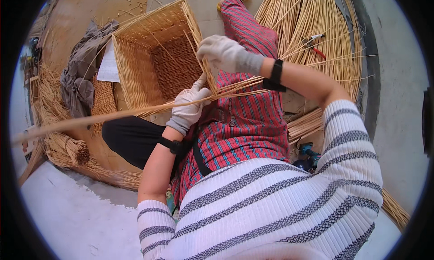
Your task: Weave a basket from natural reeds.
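A square woven wicker basket [133, 74] leans in front of me with its opening facing up and its darker base visible inside. My left hand [190, 107], in a white work glove, is closed around the near rim by a corner, its index finger lying along the edge. My right hand [221, 52], gloved too, has its fingers bent over the right-hand rim; a strand under them is hard to make out. Long loose wicker rods [244, 88] run out from the near corner past my right wrist, and a blurred rod [90, 121] stretches far to the left.
A large bundle of wicker rods [312, 16] lies at the upper right with red-handled pruning shears [316, 45] on it. Grey cloth [83, 68], a white paper sheet [109, 65] and a woven piece [104, 99] sit left. A teal power tool [308, 156] is by my right side.
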Demonstrator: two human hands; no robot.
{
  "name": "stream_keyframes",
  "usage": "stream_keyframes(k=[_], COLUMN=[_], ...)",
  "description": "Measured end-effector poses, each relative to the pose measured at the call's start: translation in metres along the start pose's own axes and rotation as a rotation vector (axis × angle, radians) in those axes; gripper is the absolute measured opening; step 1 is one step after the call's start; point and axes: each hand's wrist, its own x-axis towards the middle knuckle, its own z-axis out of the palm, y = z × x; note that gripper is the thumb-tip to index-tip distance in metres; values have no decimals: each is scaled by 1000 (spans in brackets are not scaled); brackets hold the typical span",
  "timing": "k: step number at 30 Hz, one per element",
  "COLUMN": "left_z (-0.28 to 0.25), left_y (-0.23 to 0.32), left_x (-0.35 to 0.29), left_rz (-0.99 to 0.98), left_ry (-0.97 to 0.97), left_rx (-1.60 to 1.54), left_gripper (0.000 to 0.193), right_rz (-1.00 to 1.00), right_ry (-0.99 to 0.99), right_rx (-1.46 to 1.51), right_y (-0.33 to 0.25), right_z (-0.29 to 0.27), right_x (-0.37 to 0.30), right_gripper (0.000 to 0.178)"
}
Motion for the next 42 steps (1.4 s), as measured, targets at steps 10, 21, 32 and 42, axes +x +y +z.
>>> stream_keyframes(k=[10, 21, 32, 42], left_z=[10, 9, 14, 14], left_y=[-10, 1, -3, -3], left_x=[2, -9, -11, -14], left_rz=[-49, 20, 229, 185], left_ry=[-84, 113, 250, 177], left_rx=[77, 66, 195, 314], left_gripper=[29, 27, 35, 33], right_rz=[91, 213, 192, -460], right_ry=[-49, -361, -435, -857], right_rx=[84, -100, -307, -377], right_y=[-12, -37, -10, -15], right_z=[24, 4, -15, 2], right_x=[-42, -42, -17, 102], right_gripper=[30, 13, 17, 25])
